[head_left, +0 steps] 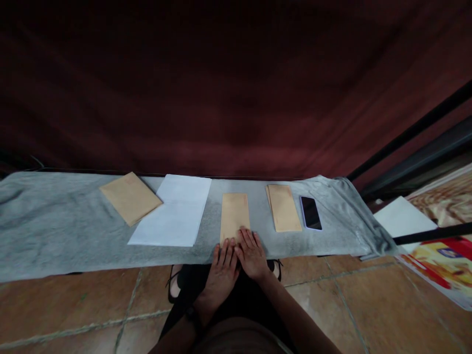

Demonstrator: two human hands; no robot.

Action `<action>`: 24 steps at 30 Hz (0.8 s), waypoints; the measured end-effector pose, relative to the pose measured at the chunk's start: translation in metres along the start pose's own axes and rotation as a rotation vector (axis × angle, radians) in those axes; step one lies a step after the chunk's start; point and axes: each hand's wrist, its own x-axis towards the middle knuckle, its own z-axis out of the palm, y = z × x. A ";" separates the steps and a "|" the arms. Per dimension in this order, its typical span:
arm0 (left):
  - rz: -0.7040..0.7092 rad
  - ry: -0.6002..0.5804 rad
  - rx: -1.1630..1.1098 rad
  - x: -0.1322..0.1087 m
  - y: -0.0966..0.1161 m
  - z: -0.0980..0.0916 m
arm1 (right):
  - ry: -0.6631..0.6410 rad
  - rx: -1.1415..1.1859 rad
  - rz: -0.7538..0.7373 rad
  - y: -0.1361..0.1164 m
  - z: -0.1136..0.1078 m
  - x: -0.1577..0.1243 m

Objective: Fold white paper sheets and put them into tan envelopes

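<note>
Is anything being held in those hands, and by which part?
Nothing appears gripped: the left hand and right hand lie flat across the near end of the middle envelope.

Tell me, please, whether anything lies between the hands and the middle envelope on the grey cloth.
Nothing visible does: the fingertips of the left hand and right hand lie directly on the near end of the middle envelope.
</note>
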 end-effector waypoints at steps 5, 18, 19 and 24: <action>-0.024 0.011 0.000 -0.005 -0.003 -0.001 | 0.015 0.010 -0.043 0.002 -0.008 -0.017; -0.023 -0.062 -0.167 0.075 -0.026 0.000 | -0.027 0.005 -0.019 0.002 -0.011 -0.025; -0.026 -0.074 -0.176 0.086 -0.027 0.001 | -0.036 0.000 -0.015 0.002 -0.012 -0.025; -0.088 -0.127 -0.199 0.134 -0.032 0.010 | -0.080 -0.036 -0.020 0.001 -0.017 -0.024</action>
